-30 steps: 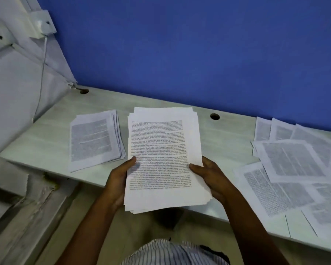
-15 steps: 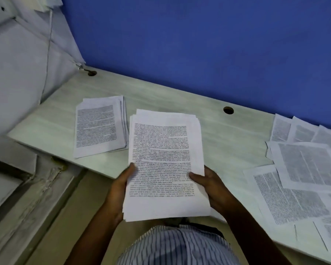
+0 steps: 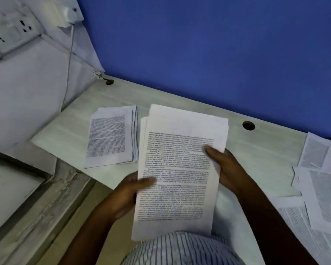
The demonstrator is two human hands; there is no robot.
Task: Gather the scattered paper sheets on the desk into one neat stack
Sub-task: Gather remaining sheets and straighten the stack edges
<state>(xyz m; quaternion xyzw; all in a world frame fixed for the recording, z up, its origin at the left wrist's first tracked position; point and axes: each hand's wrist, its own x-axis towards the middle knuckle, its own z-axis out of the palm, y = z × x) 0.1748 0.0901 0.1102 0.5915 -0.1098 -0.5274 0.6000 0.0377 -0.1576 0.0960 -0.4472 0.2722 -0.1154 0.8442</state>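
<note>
Blue wall point(image 3: 199, 44) at back, pale desk point(image 3: 266, 155) below it. Loose sheets point(image 3: 321, 188) overlap on desk far R, partly out of frame. Held bundle point(image 3: 180, 169) over desk's near edge, print up, edges uneven. Smaller stack point(image 3: 111, 138) flat on desk just L of bundle. L hand point(image 3: 126, 194) grips bundle's L edge, thumb on top. R hand point(image 3: 225, 165) grips R edge higher up. Cable hole point(image 3: 248, 125) near wall.

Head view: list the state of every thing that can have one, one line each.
held sheaf: lifted in both hands, top edges uneven.
left hand: grips the sheaf's left edge, thumb on the top page.
right hand: grips the sheaf's right edge, thumb on top.
small stack: flat on the desk, edges slightly fanned.
loose sheets: scattered, overlapping, at the desk's right.
</note>
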